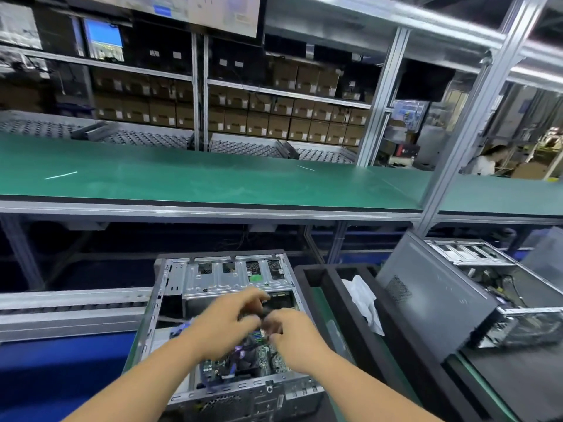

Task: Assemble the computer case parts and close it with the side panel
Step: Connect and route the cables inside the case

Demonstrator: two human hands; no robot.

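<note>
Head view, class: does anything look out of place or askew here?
Little stands out. A grey side panel leans tilted against the second open case on the right, and a crumpled white cloth lies in the black tray.

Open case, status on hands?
Both hands, left and right, pinching a dark cable inside open case. Side panel off, leaning at right. Nothing blocking.
</note>
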